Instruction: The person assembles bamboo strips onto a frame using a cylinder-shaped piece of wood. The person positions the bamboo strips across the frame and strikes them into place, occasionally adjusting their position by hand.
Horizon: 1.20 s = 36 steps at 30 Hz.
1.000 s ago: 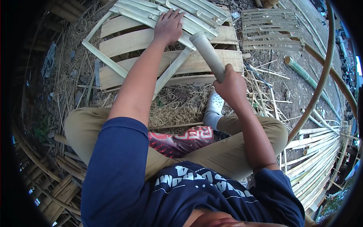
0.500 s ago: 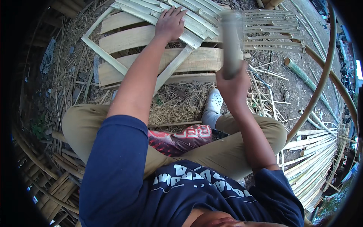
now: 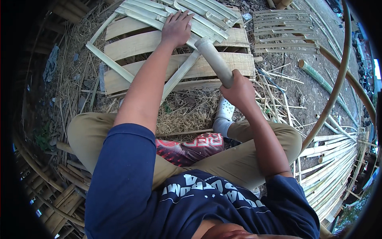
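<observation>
Far left: crumpled blue cloth (image 3: pixel 51 65) on littered ground. Poles (image 3: pixel 73 177) lie below it, beside the person's knee.

Next, the frame (image 3: pixel 107 60): pale split strips joined at angles, lying aslant across the surface (image 3: pixel 125 48), which is made of broad planks with gaps between. Frame's left corner overhangs the surface's left edge. Its upper part carries a row of close-set slats (image 3: pixel 205 26), running diagonally down to the right.

Left hand (image 3: pixel 177 30): palm down on the slats, fingers extended and slightly parted; it presses flat and grips nothing.

Patterned cloth (image 3: pixel 191 149), dark red, between the folded legs.

Club (image 3: pixel 215 61): thick, pale, cylindrical. Far end over the frame's near right corner, at the slat ends; contact there cannot be told. Near end in the right hand (image 3: pixel 240 91), fingers closed firmly around it. White shoe (image 3: pixel 225 108) just below that hand.

Right of the surface: a slatted rack (image 3: pixel 284 31) on the ground, with loose splints (image 3: pixel 280 89) nearer the person. Beyond, a green pole (image 3: pixel 322 77) and a curved pole (image 3: pixel 340 85) arching upward. Lower right: bamboo pile (image 3: pixel 330 159), lengths roughly side by side.
</observation>
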Motion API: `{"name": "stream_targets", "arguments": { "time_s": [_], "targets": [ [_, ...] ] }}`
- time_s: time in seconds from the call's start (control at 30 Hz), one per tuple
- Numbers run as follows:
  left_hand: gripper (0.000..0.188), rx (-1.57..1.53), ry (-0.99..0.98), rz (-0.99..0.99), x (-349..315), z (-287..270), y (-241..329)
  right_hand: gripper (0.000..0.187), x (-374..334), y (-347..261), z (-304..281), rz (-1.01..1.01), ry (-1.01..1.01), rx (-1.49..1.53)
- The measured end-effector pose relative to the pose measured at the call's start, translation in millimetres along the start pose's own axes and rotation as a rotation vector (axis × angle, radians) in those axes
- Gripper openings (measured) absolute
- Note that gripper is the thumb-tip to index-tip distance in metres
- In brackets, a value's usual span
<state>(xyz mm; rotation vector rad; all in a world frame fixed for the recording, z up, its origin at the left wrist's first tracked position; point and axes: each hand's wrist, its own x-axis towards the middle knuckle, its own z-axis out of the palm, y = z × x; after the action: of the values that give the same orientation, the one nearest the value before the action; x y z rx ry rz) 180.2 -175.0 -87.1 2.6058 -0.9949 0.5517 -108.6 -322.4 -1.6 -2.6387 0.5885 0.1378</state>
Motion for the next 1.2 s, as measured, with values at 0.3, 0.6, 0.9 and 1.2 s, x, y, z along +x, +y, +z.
{"name": "stream_targets", "arguments": {
  "time_s": [0.3, 0.6, 0.9, 1.2],
  "targets": [
    [0.049, -0.047, -0.014, -0.005, 0.7, -1.6, 11.0, 0.034, -3.1, 16.1, 5.6, -0.105, 0.034, -0.044],
    [0.049, -0.044, -0.016, -0.012, 2.7, -5.9, 2.5, 0.038, -2.3, 6.8, -9.7, -0.025, 0.005, -0.049],
    [0.049, -0.030, -0.012, -0.009, -4.2, -5.1, 0.3, 0.045, -10.6, -9.4, -20.8, -0.141, 0.238, 0.198],
    [0.048, -0.099, -0.020, -0.020, -3.1, -6.7, 3.7, 0.042, -5.7, -4.1, 1.3, -0.054, 0.063, 0.072]
  ]
}}
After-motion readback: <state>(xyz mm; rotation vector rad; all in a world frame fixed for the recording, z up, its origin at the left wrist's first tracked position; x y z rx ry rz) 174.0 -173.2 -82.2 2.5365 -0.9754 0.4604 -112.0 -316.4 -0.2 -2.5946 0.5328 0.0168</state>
